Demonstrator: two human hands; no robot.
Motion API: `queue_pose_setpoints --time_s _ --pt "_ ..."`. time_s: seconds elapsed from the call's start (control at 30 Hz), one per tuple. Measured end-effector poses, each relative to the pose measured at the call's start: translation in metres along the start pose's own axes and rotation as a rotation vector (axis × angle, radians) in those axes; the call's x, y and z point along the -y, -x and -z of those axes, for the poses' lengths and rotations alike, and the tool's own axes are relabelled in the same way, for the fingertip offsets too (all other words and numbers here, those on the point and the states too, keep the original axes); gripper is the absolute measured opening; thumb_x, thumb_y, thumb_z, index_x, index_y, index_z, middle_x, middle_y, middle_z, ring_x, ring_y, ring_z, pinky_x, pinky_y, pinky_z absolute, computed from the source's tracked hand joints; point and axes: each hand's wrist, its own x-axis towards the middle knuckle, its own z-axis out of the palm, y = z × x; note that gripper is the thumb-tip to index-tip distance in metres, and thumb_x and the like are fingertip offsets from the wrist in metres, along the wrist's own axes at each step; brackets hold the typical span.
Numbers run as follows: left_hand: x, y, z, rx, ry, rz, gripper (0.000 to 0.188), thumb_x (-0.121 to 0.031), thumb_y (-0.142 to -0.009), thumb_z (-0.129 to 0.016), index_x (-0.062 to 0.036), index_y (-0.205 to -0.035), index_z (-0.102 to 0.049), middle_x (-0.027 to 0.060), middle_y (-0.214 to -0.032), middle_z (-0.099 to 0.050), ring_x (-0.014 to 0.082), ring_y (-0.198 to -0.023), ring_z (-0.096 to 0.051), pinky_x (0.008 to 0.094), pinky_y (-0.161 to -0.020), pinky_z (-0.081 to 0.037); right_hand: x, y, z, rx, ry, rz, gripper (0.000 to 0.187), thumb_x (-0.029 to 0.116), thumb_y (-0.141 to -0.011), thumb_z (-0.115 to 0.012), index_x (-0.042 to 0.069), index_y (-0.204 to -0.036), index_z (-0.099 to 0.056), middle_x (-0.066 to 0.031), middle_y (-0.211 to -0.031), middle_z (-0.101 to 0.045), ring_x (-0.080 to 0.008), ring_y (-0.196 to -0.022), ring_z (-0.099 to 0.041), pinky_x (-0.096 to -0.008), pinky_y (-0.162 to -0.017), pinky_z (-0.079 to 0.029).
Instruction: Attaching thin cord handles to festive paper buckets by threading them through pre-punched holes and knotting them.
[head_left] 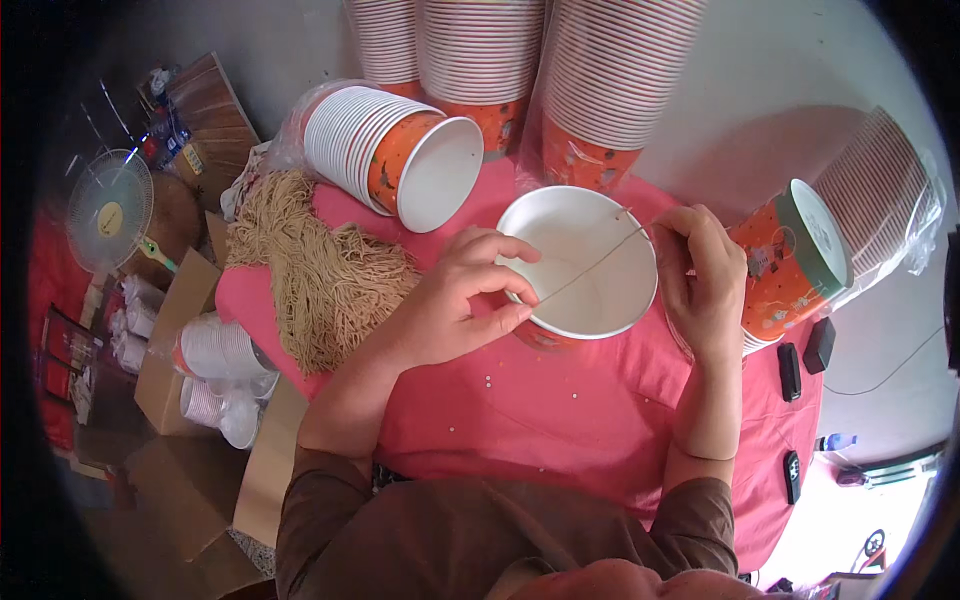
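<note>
Near the frame's centre, a thin string (594, 265) runs straight over a white-lined bucket (615, 298) — its lower-left end pinched by the left hand (452, 306). The right hand (708, 275) pinches its upper-right end, fingertips close together

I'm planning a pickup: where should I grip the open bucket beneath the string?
The bucket is probably best pinched at its near rim, from the wearer's side: it's mouth up, that edge exposed, while the left hand and right hand flank it.
</note>
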Motion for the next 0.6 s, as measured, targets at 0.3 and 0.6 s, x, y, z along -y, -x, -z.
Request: queue_pose_setpoints --time_s 0.3,0.6 --pt "-0.001 -0.001 -0.004 0.006 0.071 0.056 0.012 -0.003 -0.081 -0.072 -0.0043 -0.089 -0.063 0.0106 -0.119 -0.063 0.0261 -0.113 -0.056 0.038 -0.097 -0.043 -0.001 -0.002 0.01 -0.025 0.005 0.034 0.018 -0.007 -0.079 -0.067 0.001 -0.092 -0.058 -0.0111 -0.075 -0.059 -0.0291 -0.059 -0.059 -0.036 -0.053 -0.046" --pt "0.002 -0.005 0.003 0.057 0.034 0.04 0.019 -0.004 -0.076 -0.076 -0.0052 -0.09 -0.063 0.0101 -0.126 -0.062 0.0279 -0.125 -0.052 0.04 -0.103 -0.042 -0.006 -0.001 0.021 0.07 -0.031 -0.067 0.014 -0.005 -0.08 -0.066 0.002 -0.088 -0.058 -0.0117 -0.076 -0.06 -0.0312 -0.061 -0.06 -0.0372 -0.055 -0.047"
